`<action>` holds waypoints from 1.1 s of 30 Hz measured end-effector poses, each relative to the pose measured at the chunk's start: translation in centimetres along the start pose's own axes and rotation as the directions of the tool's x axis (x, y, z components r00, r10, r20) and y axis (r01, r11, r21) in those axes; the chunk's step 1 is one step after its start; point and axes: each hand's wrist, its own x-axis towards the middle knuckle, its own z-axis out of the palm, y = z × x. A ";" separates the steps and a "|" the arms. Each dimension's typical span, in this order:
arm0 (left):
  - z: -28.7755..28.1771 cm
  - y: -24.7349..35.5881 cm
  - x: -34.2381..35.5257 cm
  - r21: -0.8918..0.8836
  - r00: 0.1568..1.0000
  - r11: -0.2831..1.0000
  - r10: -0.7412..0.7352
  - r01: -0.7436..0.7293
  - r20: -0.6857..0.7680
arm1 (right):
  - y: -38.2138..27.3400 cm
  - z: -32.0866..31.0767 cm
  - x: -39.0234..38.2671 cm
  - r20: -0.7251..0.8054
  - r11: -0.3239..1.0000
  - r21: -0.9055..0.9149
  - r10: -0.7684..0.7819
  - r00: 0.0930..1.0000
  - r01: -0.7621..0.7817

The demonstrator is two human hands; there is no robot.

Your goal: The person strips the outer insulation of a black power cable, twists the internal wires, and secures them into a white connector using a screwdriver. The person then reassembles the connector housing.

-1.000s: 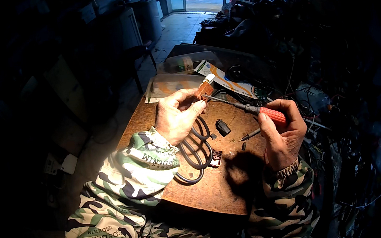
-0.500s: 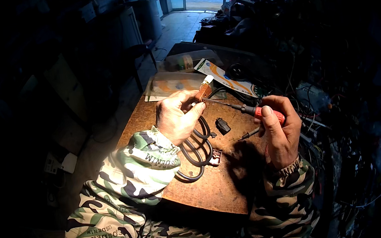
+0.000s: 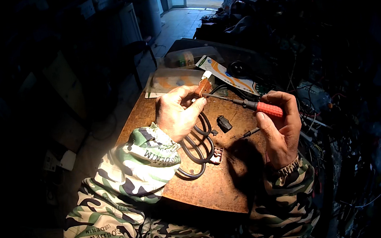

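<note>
My left hand point(image 3: 177, 113) pinches a small orange-brown block point(image 3: 204, 87) with a white end piece point(image 3: 206, 75) between thumb and fingers, held above the table. In my right hand point(image 3: 281, 130) is a screwdriver point(image 3: 269, 109) with a ridged red handle, black collar and slim shaft. Its tip meets the block close to my left fingertips; the exact contact is too small to tell. A black cable point(image 3: 202, 159) loops on the table below my left hand. Beside it lie a black plastic piece point(image 3: 224, 123) and a small open part point(image 3: 217, 155) with metal bits inside.
The brown wooden table point(image 3: 203, 194) carries a clear plastic package point(image 3: 174, 77) and a white-and-orange card point(image 3: 227, 75) at its far side. A slim dark pointed tool point(image 3: 250, 132) shows beside my right hand. Tangled wires point(image 3: 314, 122) crowd the right side.
My right hand's fingers have shifted back on the screwdriver, showing more of its red handle. The tip stays at the block, and my left hand keeps nearly the same place.
</note>
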 end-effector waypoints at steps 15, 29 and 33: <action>0.0 -0.2 -0.2 0.042 1.000 0.999 0.014 -0.014 0.002 | 0.3 -0.5 0.0 0.060 0.995 0.019 0.095 0.994 -0.096; 0.3 -0.1 -0.3 0.102 0.999 0.994 0.030 -0.027 -0.022 | 0.2 -0.4 0.1 0.087 0.992 -0.118 0.050 0.995 -0.040; 0.1 -0.9 -0.3 0.083 0.998 0.995 0.059 -0.057 -0.015 | 0.4 -1.0 0.0 0.095 0.990 -0.065 0.128 0.987 -0.122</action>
